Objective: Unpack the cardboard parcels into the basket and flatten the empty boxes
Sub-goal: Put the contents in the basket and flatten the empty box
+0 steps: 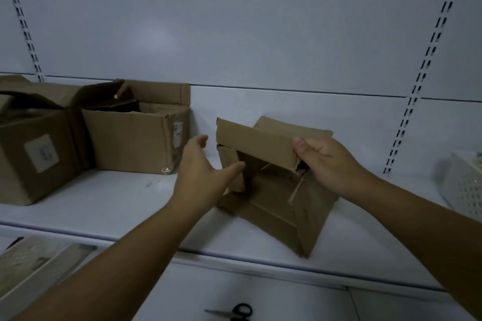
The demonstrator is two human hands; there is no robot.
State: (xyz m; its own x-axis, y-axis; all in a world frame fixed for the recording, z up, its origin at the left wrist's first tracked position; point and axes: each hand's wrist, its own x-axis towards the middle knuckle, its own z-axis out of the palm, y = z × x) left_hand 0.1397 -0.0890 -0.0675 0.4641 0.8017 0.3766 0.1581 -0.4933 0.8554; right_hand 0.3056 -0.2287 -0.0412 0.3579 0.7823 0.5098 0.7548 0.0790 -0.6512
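Two hands addressed the small brown cardboard box [273,202] on the white shelf [117,198]: right hand [326,161] pinched its flap [255,143]; left hand [200,172] spread open alongside. Flattening was apparently underway; the walls next needed collapsing.

On the shelf [117,198] the small cardboard box [287,206] sits near the front edge, an open parcel [130,138] and a second parcel [34,159] stand side by side to its left, the basket [464,185] stands far right, and scissors [234,313] lie below in front.
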